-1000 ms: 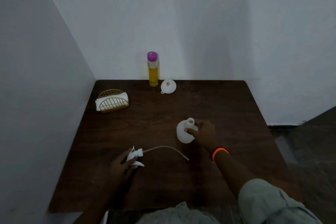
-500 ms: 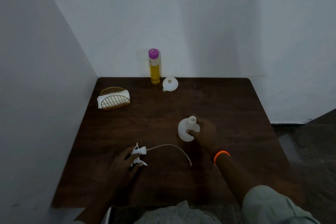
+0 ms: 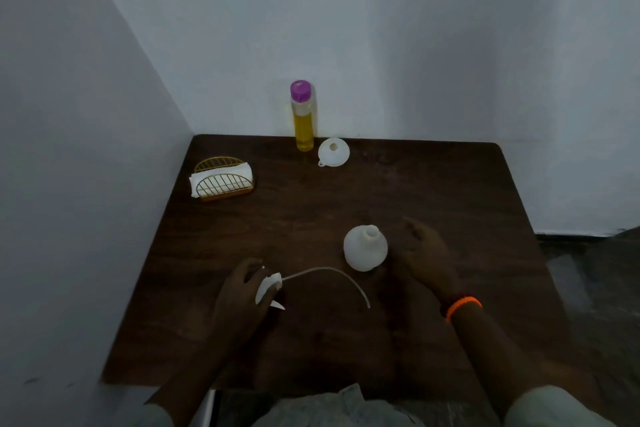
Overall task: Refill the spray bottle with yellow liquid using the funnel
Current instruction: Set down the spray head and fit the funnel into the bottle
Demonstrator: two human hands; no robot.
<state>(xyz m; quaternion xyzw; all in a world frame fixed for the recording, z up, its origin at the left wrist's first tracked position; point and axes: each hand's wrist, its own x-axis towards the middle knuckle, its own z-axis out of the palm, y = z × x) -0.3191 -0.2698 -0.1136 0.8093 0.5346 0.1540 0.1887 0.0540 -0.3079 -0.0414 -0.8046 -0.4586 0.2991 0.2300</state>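
The white round spray bottle [image 3: 365, 248] stands upright near the table's middle with its neck uncapped. My right hand [image 3: 424, 255] hovers just to its right, fingers apart, not touching it. The white spray head [image 3: 267, 289] lies on the table with its long curved tube [image 3: 332, 274] trailing to the right; my left hand [image 3: 242, 295] rests over it, fingers curled on it. A tall bottle of yellow liquid [image 3: 303, 116] with a purple cap stands at the back edge. Beside it lies the white funnel [image 3: 333, 151].
A gold wire holder with white napkins [image 3: 223, 183] sits at the back left of the dark wooden table [image 3: 433, 191]. White walls close in behind and on the left. The table's right edge drops to a dark floor.
My right hand has let go of the spray bottle and drawn away to the right, fingers spread. My left hand stays on the spray head, which has shifted slightly.
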